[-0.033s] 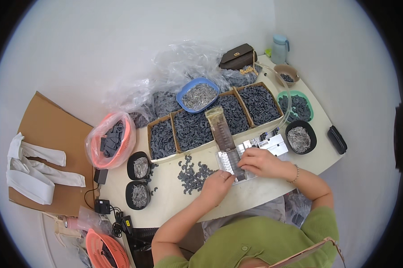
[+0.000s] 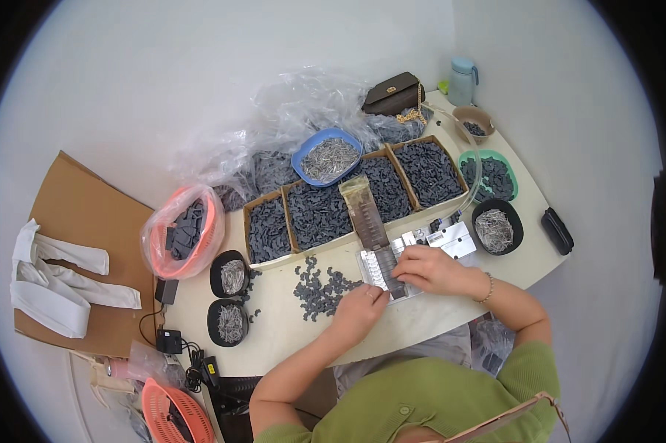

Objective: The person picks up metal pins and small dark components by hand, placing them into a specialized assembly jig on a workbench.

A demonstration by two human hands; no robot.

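Note:
A silver metal fixture (image 2: 375,270) with rows of slots lies at the table's front edge, with dark grey pieces (image 2: 381,260) lined up along it. My left hand (image 2: 360,308) is at the fixture's near left corner, its fingers closed together; anything between the fingertips is hidden. From the right, my right hand (image 2: 437,272) reaches over the fixture, fingers bunched on the grey row; what they pinch is too small to make out. Beside my left hand lies a loose heap of small dark grey plastic parts (image 2: 319,294). A brownish clear plastic chute (image 2: 366,214) runs back from the fixture.
Cardboard trays (image 2: 296,252) of grey parts line the back. A blue bowl (image 2: 300,170) of metal pins rests on them. Black bowls of pins stand left (image 2: 215,340) and right (image 2: 517,240). A green bowl (image 2: 515,177), hose (image 2: 480,166) and black case (image 2: 556,231) are on the right.

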